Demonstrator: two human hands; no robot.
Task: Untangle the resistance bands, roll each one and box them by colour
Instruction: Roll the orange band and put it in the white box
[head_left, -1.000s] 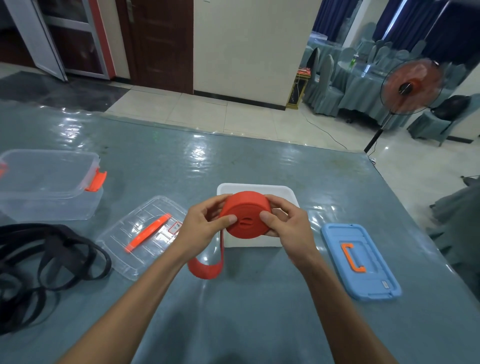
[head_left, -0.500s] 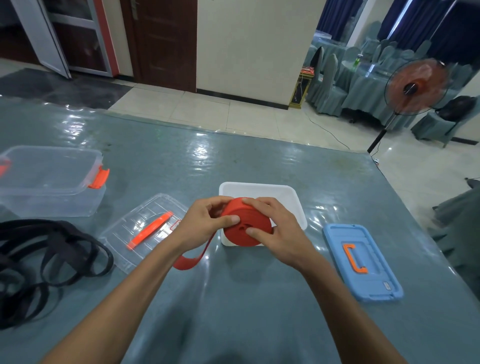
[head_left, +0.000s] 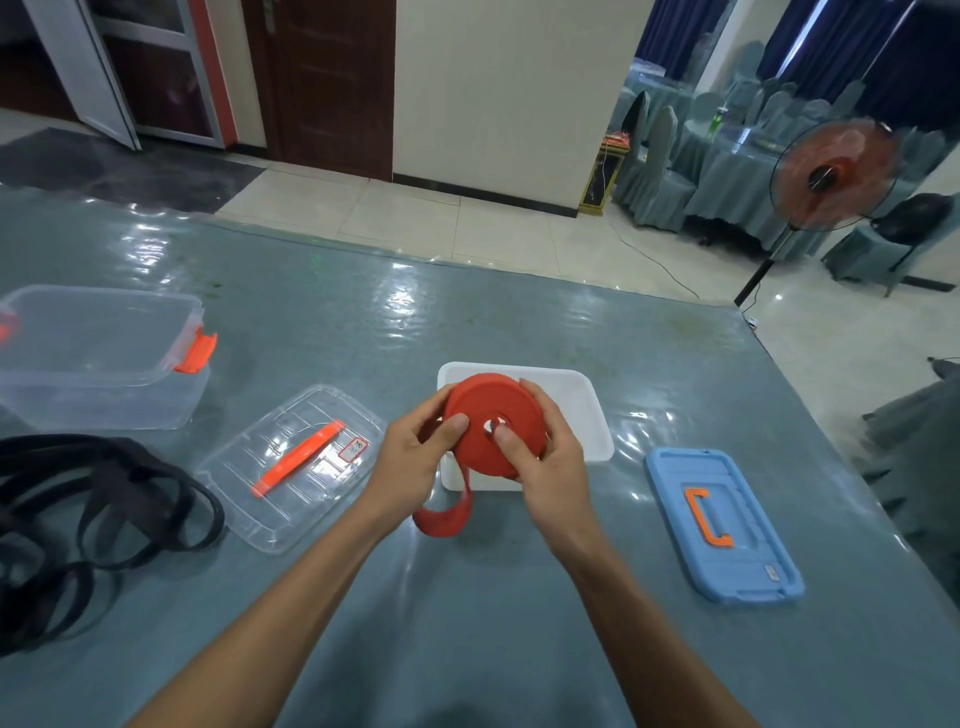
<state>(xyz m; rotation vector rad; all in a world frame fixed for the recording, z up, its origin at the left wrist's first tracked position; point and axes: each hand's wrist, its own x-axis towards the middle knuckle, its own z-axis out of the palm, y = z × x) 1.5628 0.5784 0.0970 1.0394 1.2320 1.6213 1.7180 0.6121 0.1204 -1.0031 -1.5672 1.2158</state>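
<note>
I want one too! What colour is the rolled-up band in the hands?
The rolled band is plain orange-red; the head view shows it best.

Standing fan (head_left: 831, 176) far right; draped chairs (head_left: 657, 174) behind; dark door (head_left: 332, 78).

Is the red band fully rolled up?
Not quite: the red band is mostly a tight coil in the left hand and right hand, but a loose tail hangs below.

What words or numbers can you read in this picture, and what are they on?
Red-framed sticker on the clear lid: dark marks, too blurred to read.
Small sticker on the blue lid: too small to read.
Nothing else shows any writing.
</note>
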